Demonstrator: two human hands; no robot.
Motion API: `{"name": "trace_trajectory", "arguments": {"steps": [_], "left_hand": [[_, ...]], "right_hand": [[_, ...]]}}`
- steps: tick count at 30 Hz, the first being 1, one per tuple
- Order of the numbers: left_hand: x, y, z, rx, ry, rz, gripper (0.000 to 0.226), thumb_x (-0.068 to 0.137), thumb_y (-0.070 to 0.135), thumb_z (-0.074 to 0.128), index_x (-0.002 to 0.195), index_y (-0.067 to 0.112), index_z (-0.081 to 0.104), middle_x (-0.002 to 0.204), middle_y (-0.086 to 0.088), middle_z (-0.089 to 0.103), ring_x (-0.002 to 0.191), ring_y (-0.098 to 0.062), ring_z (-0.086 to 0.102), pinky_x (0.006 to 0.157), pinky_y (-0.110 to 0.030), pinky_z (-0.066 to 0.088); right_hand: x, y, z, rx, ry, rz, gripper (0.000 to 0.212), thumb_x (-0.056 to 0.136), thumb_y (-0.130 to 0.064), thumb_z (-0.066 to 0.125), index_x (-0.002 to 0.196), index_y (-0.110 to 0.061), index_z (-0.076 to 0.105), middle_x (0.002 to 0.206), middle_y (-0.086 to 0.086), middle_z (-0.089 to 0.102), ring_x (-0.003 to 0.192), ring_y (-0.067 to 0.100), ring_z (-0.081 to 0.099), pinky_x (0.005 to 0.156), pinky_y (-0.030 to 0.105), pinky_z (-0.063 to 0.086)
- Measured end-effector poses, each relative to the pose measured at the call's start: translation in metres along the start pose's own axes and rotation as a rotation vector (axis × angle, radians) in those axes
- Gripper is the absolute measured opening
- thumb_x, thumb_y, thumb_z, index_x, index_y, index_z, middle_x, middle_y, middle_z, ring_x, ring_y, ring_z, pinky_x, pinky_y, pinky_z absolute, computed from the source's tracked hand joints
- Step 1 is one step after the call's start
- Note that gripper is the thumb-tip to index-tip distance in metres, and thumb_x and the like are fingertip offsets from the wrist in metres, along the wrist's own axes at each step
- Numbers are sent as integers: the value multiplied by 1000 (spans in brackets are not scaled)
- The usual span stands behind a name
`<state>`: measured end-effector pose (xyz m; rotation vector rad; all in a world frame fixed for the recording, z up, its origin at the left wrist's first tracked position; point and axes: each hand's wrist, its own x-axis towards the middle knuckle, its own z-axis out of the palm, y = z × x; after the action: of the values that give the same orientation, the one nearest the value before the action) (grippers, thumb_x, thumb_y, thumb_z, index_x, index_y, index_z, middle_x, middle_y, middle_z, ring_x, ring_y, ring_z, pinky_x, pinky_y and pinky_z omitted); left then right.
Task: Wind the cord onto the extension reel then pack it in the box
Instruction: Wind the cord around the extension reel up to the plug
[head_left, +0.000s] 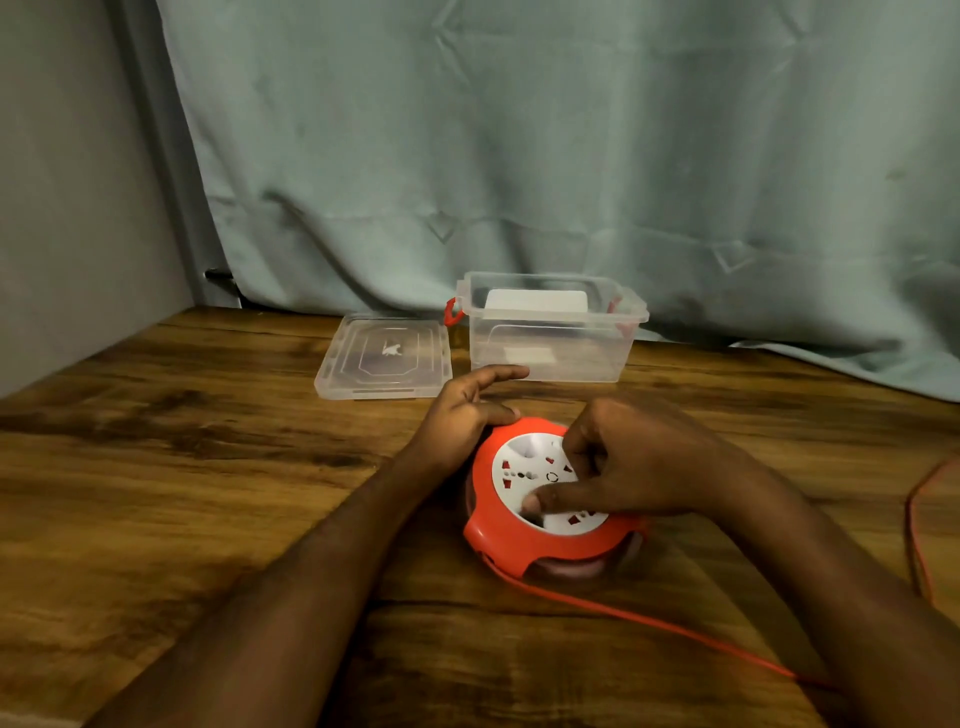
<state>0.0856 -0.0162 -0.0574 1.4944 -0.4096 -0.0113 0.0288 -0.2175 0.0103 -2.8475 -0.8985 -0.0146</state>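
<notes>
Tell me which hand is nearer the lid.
Left. The left hand holds the reel at its left rim, just right of the lid and nearer the camera; the right hand sits farther right, on the reel's white face.

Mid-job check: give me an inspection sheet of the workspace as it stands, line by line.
Surface: wooden table, dark grain.
Job's things: extension reel lies flat near the front. The clear box stands open behind it. The lid lies flat to the left of the box.
Clutter: nothing seen.
Hands: left hand holds the reel's red rim. Right hand is on the white socket face, fingers curled and thumb in a recess.
Cables: red cord leaves the reel's near side and trails right, not yet wound. Another stretch shows at the right edge.
Surroundings: curtain behind the table, wall on the left.
</notes>
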Motion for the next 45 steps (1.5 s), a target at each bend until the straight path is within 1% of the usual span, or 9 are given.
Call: {"name": "trace_trajectory", "arguments": {"steps": [4,8,11,17,22,31,36,41,45], "left_hand": [[1,-1,0,-5,-15,-3,48,89,-14,51,131,9,58,64,-5,64,52,-16,57,54,-26,48],[0,0,2,53,-94,38,48,87,-6,57,132,11,57,64,-5,66,54,-21,57,55,-29,47],[0,0,2,44,-124,31,53,82,5,61,134,15,56,66,-11,65,57,-26,58,60,-34,48],[-2,0,1,62,-181,37,57,84,6,60,139,17,51,82,-32,65,62,-26,66,62,-35,54],[-4,3,0,14,-165,46,57,85,-2,60,138,16,52,74,-20,69,58,-25,67,56,-31,55],[-1,2,-2,6,-69,26,54,87,-15,55,135,9,54,66,-6,71,51,-12,62,54,-23,50],[0,1,-1,9,-22,22,51,86,-15,54,132,8,56,66,-6,71,53,-14,62,56,-25,51],[0,-1,-1,11,-12,14,48,88,-10,56,128,15,60,83,-32,65,71,-33,58,66,-35,51],[1,-3,-2,37,-26,1,48,90,-8,56,131,16,58,70,-10,71,63,-29,62,63,-34,54]], "right_hand": [[-1,15,-7,77,-23,-27,12,82,-38,78,83,-32,67,75,-8,65,67,7,60,58,33,50],[-1,21,-9,116,-87,-43,35,81,-25,80,105,-44,62,104,-19,59,89,1,57,65,21,48],[1,22,-7,149,-121,-81,60,78,-25,80,122,-61,59,124,-18,58,108,7,60,80,32,59],[-2,20,-8,135,-190,-69,66,79,-35,80,127,-70,52,123,-18,51,111,10,55,87,38,59],[-2,19,-7,178,-172,-68,63,73,-43,84,125,-64,56,132,-18,54,117,10,57,89,38,59],[-6,4,-9,-19,-39,-20,55,57,-73,83,97,-37,71,99,-19,68,86,2,61,69,31,56],[-4,-3,-7,-125,26,7,59,54,-82,77,73,-28,68,75,-17,63,72,5,57,58,28,44],[-2,-9,-2,-166,42,-24,61,64,-81,73,57,-23,55,60,-12,54,61,3,49,55,23,29],[0,-13,3,-160,57,-50,59,70,-82,67,58,-27,50,65,-12,57,67,7,54,56,18,29]]}}
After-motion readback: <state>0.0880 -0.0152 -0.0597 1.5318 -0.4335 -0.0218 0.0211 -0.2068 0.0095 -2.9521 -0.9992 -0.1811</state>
